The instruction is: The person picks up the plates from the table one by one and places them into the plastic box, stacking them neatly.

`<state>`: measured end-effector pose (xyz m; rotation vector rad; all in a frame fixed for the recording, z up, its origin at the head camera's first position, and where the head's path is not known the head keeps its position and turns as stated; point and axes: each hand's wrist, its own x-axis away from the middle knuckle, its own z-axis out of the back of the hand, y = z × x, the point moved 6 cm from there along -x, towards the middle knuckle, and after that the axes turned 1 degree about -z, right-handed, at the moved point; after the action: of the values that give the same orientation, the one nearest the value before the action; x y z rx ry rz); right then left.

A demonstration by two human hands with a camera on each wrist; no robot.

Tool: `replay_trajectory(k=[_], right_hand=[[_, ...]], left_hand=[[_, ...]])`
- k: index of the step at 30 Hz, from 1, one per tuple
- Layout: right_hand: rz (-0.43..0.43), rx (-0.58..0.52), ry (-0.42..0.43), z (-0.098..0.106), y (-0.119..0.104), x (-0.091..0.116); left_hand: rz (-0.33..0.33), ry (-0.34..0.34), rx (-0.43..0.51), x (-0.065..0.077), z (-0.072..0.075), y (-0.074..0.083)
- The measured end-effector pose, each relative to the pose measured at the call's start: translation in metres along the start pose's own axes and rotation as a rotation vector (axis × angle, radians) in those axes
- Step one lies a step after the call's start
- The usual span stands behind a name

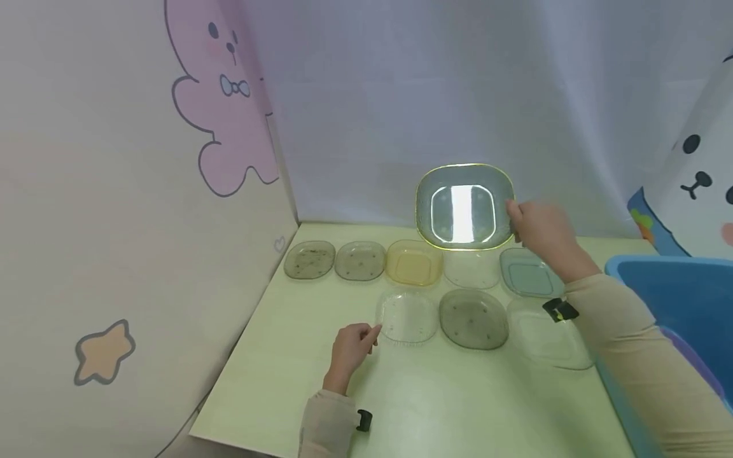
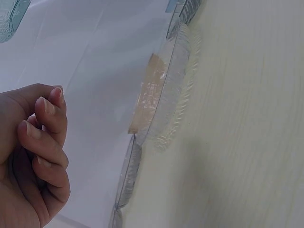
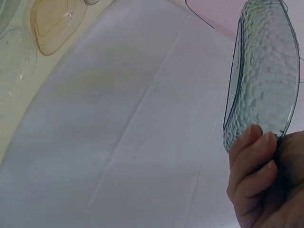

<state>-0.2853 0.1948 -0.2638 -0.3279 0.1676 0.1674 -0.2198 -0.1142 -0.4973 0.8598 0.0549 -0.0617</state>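
A see-through teal plate (image 1: 462,207) with a pebbled side is held up above the back of the table, its face turned toward me. Gripping its right edge is my right hand (image 1: 541,230); in the right wrist view its fingers (image 3: 254,164) curl over the rim. My left hand (image 1: 350,348) holds nothing, its fingers loosely curled beside a clear ridged plate (image 1: 408,318). To the right of that plate lie a grey plate (image 1: 474,319) and a clear plate (image 1: 546,337).
The back row has two greyish plates (image 1: 309,259), an amber plate (image 1: 413,263), a clear plate (image 1: 472,270) and a blue-green plate (image 1: 531,273). A blue tub (image 1: 664,267) stands by the right side of the pale table (image 1: 424,407). Printed curtains (image 1: 446,95) hang behind.
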Motion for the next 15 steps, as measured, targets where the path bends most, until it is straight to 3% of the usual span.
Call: replay_trajectory(k=[7,15], right_hand=[[0.022,0.036,-0.099,0.024,0.022,0.003],[0.016,0.085,-0.280,0.045,0.081,0.027]], left_hand=[[0.023,-0.002,0.006,0.008,-0.003,-0.006],[0.028,0.000,0.004,0.013,-0.001,-0.008]])
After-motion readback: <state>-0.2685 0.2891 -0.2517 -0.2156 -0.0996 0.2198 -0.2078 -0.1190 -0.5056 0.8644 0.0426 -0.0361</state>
